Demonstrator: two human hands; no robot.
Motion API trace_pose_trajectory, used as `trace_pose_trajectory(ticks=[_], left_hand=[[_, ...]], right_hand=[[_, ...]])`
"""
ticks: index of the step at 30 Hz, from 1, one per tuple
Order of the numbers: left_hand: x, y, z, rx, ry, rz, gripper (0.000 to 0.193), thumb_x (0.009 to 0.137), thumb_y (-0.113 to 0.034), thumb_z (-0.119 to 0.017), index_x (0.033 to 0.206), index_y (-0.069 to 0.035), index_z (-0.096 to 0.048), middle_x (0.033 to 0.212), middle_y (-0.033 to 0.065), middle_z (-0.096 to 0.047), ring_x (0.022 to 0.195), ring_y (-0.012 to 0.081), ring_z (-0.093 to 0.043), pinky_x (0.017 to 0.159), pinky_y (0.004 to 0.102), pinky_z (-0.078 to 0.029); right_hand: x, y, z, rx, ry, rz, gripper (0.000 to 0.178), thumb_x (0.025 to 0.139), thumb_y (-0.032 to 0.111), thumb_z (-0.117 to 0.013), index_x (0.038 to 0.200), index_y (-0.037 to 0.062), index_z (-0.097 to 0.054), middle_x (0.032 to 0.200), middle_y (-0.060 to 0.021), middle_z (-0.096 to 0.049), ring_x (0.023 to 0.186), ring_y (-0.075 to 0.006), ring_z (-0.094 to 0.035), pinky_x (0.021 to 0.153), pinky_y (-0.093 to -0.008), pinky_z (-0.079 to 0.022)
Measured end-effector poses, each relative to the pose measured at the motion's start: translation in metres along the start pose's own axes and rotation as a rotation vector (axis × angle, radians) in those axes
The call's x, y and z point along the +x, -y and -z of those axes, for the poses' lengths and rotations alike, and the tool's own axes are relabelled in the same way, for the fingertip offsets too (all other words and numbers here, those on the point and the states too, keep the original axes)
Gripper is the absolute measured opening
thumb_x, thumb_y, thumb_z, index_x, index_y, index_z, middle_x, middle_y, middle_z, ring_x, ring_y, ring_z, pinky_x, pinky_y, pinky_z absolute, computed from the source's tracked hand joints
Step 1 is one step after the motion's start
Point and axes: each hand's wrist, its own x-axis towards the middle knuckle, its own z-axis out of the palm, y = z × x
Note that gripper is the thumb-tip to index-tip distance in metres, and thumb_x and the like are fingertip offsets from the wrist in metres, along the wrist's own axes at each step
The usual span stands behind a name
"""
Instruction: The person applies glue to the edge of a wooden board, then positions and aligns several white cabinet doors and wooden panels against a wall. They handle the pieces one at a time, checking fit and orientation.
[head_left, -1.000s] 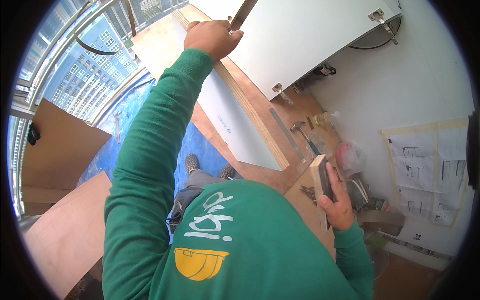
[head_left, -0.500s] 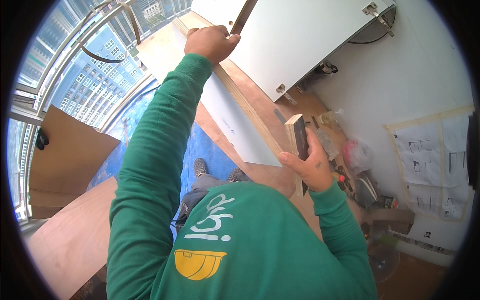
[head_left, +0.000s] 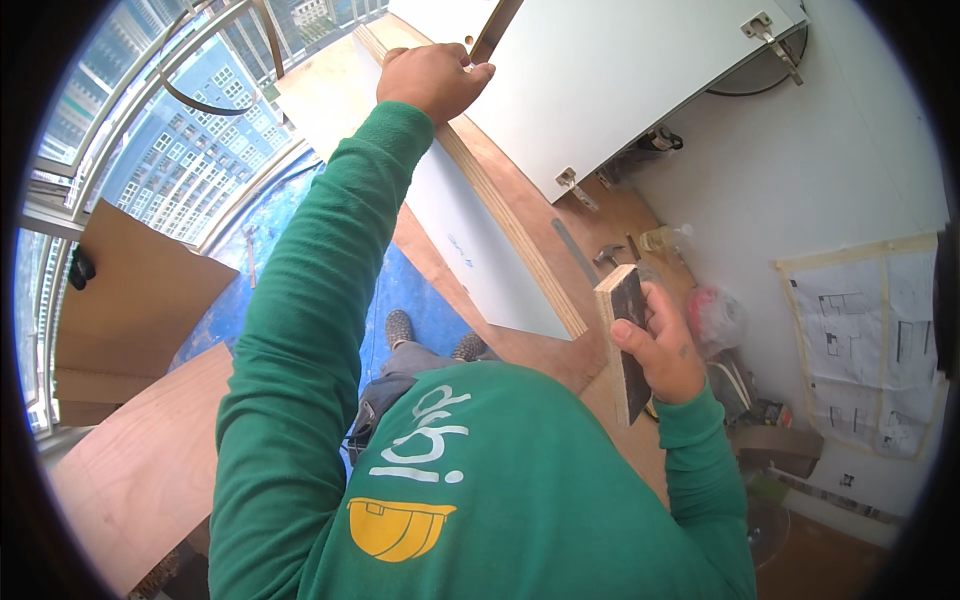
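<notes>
A white-faced plywood panel point(head_left: 470, 250) stands on edge in front of me, its layered bare edge facing up. My left hand point(head_left: 432, 82) is closed at the far part of that edge, with a thin brown strip of edge banding point(head_left: 494, 34) pinched between thumb and fingers. The strip runs up out of view. My right hand point(head_left: 662, 345) grips a plywood block point(head_left: 622, 340) with a dark face, held upright just right of the panel's near end and apart from it.
A large white door panel with hinges point(head_left: 620, 90) lies at the back right. A metal ruler point(head_left: 573, 248) and a hammer point(head_left: 607, 255) lie on the wooden bench right of the panel. Taped drawings point(head_left: 860, 340) hang on the right wall. Blue sheeting point(head_left: 420, 300) covers the floor.
My right hand has moved right and toward me with the block, away from the panel's near end, uncovering it and the hammer. The left hand still grips at the far edge.
</notes>
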Motion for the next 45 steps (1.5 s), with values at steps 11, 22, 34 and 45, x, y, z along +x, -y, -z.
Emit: trace_pose_trajectory(ticks=[11,22,34,45], left_hand=[[0.003,0.001,-0.004,-0.044,-0.026,-0.017,0.058,0.1,-0.062,-0.059,0.119,-0.012,-0.082,0.109,0.0089,-0.082,0.107,0.0331,-0.074,0.113,0.045,-0.047],[0.002,0.002,-0.004,-0.049,-0.045,-0.03,0.057,0.1,-0.06,-0.058,0.116,-0.011,-0.082,0.105,0.0095,-0.082,0.104,0.0317,-0.075,0.112,0.0451,-0.046],[0.003,0.003,-0.008,-0.041,-0.066,-0.062,0.052,0.102,-0.056,-0.055,0.12,-0.015,-0.081,0.094,0.0072,-0.082,0.09,0.0267,-0.077,0.112,0.0439,-0.045],[0.002,0.007,-0.012,0.003,-0.113,-0.052,0.057,0.101,-0.062,-0.057,0.118,-0.014,-0.082,0.101,0.0082,-0.082,0.098,0.0296,-0.076,0.109,0.0437,-0.05]], right_hand=[[0.007,0.002,-0.001,0.984,0.359,0.024,0.1,0.101,0.075,-0.054,0.162,-0.0005,-0.03,0.091,-0.0157,-0.061,0.057,-0.0238,-0.065,0.046,-0.0315,-0.053],[0.014,0.004,0.003,0.765,0.17,-0.025,0.081,0.103,0.06,-0.06,0.151,-0.0035,-0.046,0.115,-0.0199,-0.066,0.085,-0.0277,-0.073,0.064,-0.0365,-0.062],[-0.01,0.027,-0.006,-0.626,0.051,0.199,0.087,0.098,0.035,-0.078,0.162,-0.007,-0.037,0.154,-0.0277,-0.053,0.14,-0.0374,-0.056,0.12,-0.0413,-0.042],[-0.001,0.038,-0.034,-0.66,0.006,0.214,0.083,0.098,0.031,-0.077,0.161,-0.0074,-0.04,0.143,-0.0269,-0.06,0.13,-0.038,-0.062,0.112,-0.0422,-0.048]])
